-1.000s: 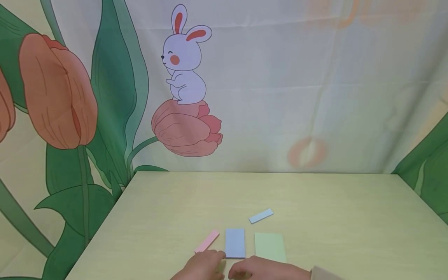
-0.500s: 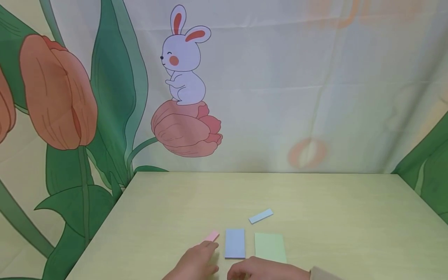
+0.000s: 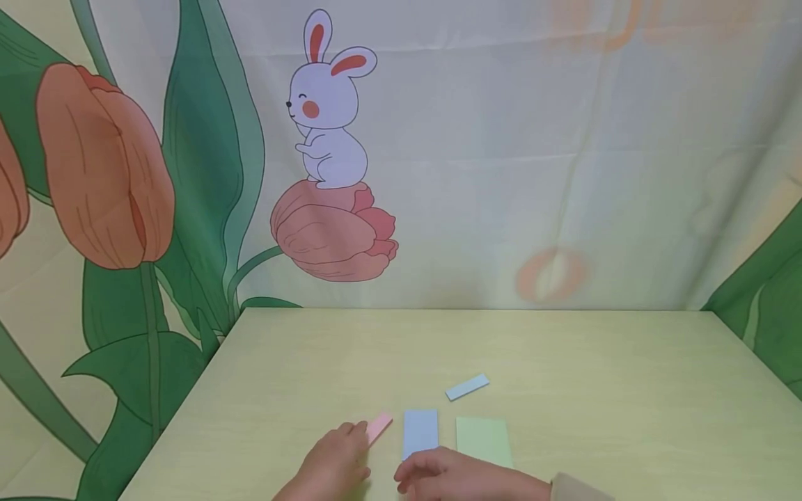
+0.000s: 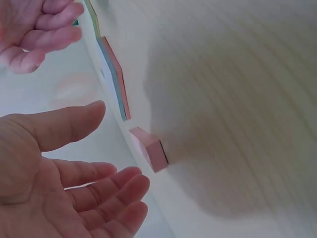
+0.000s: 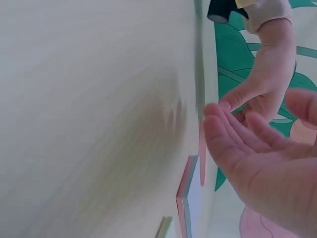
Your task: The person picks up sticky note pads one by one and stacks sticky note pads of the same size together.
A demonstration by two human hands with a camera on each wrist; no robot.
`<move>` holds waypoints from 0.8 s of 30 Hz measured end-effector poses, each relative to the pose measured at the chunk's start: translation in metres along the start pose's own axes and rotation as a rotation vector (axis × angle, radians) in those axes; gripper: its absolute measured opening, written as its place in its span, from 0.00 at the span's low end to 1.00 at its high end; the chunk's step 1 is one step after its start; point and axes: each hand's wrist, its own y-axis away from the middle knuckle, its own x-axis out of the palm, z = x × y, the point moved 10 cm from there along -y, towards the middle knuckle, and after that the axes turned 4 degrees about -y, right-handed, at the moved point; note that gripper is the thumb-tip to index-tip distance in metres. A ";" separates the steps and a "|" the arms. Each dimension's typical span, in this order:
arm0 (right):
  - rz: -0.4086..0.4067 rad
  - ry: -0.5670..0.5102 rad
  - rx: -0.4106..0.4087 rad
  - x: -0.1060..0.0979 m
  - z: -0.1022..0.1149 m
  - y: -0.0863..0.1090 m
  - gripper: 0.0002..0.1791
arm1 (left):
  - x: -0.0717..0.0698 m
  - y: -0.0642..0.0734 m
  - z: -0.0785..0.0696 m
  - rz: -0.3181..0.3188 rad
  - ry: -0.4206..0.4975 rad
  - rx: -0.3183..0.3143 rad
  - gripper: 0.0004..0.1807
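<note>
My left hand (image 3: 335,456) hovers at the near end of a thin pink strip-shaped block (image 3: 380,428) and hides part of it. In the left wrist view its fingers are spread and relaxed, with a gap between them and the pink block (image 4: 152,152). My right hand (image 3: 454,476), palm turned inward and fingers loosely bent, holds nothing. It covers the near edge of a blue rectangular block (image 3: 420,430), which shows a pink lower layer (image 4: 121,89) in the left wrist view. Beside that lies a pale green rectangular block (image 3: 484,438).
A small light blue strip (image 3: 467,387) lies slantwise behind the blue and green blocks. The pale wooden table (image 3: 595,376) extends back to a curtain (image 3: 476,174) printed with tulips and a rabbit.
My left hand has moved left, from beside the blue block across the pink strip, uncovering more of the strip. The right hand has shifted slightly left and forward, over the blue block's near edge.
</note>
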 end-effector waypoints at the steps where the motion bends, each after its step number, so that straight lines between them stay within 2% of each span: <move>1: -0.031 -0.045 0.015 -0.003 -0.001 -0.001 0.19 | 0.001 -0.001 0.002 0.007 0.005 -0.014 0.31; 5: -0.170 -0.193 0.060 -0.013 -0.008 -0.005 0.21 | 0.003 -0.002 0.009 0.037 0.050 -0.049 0.27; 7: -0.231 -0.278 0.071 -0.017 -0.011 -0.007 0.23 | 0.003 -0.002 0.011 0.037 0.073 -0.053 0.19; 9: -0.267 -0.342 0.074 -0.019 -0.013 -0.010 0.25 | 0.003 -0.002 0.012 0.032 0.097 -0.048 0.12; 11: -0.292 -0.393 0.068 -0.020 -0.015 -0.012 0.28 | 0.003 -0.001 0.012 0.028 0.106 -0.038 0.11; 17: -0.296 -0.483 0.054 -0.018 -0.018 -0.022 0.41 | 0.005 -0.003 0.012 0.044 0.116 -0.025 0.10; 24: -0.282 -0.618 -0.004 -0.013 -0.013 -0.029 0.47 | 0.009 -0.002 0.010 0.111 0.234 -0.007 0.09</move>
